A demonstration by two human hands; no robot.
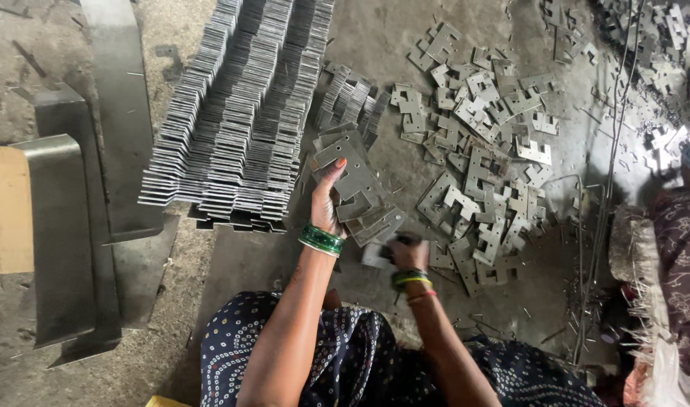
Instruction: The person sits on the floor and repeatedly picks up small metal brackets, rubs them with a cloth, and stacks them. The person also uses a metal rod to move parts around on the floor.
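A fanned stack of flat grey stamped metal plates (358, 188) was held upright over the floor, just in front of the person's lap, clasped by the left hand (328, 202) with the thumb laid along its near face and the fingers hidden behind it. Just below and to the right, a single small plate (375, 256) was pinched in the right hand (407, 252), whose fingers were curled tight around it; the motion blur there left the exact hold hard to make out. Green bangles (321, 240) were worn on the left wrist, and green and yellow ones on the right.

Beyond the hands, a loose heap of notched plates (484, 151) was spread across the concrete floor (390, 38). To the left, long neat rows of stacked plates (239, 113) were laid side by side. Bent sheet-metal pieces (66, 234) were seen at the far left. A second person's patterned sleeve (680, 249) was visible at the right edge.
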